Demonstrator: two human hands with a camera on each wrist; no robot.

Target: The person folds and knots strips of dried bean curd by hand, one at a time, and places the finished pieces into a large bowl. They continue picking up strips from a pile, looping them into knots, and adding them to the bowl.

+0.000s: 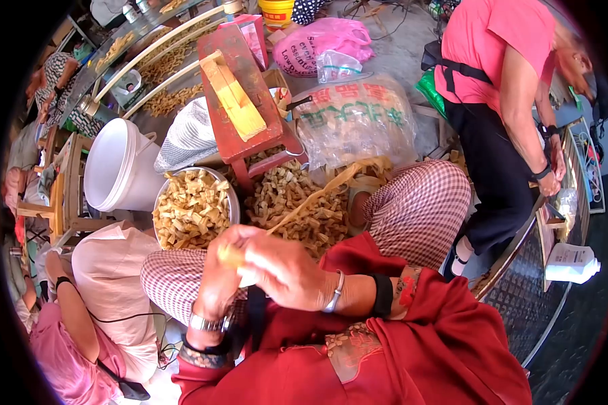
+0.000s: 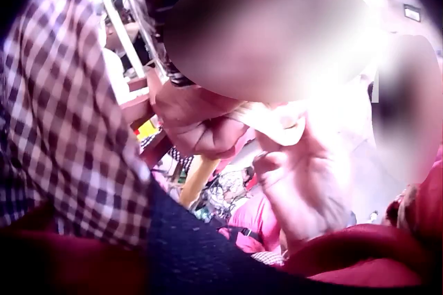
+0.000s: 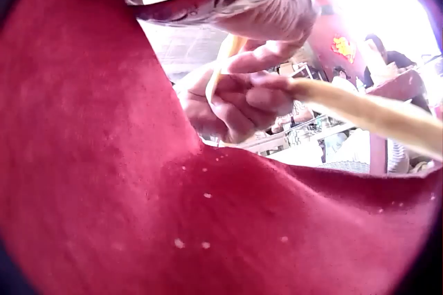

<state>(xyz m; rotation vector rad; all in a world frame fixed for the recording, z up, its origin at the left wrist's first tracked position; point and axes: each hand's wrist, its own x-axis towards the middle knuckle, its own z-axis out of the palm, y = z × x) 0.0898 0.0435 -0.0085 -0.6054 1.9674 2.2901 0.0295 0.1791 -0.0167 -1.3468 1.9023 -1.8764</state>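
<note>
Both hands meet in front of the lap in the head view. My left hand (image 1: 215,277) holds a bent part of a long pale-yellow strip, its fingers curled close beside the other hand. My right hand (image 1: 287,270) pinches the same strip (image 1: 324,192), whose long tail runs up and away over the heap. In the right wrist view the strip (image 3: 374,112) comes out flat from between curled fingers, with a loop near the palm. A pale folded piece of the strip (image 2: 277,123) shows between the hands in the left wrist view.
A metal bowl (image 1: 235,206) of short knotted pieces stands beyond the knees, beside a loose heap (image 1: 284,196) of similar pieces. A red bench (image 1: 216,125) bears a bundle of yellow strips (image 1: 233,94). A white bucket (image 1: 108,169) stands left; a person in pink (image 1: 500,54) bends at right.
</note>
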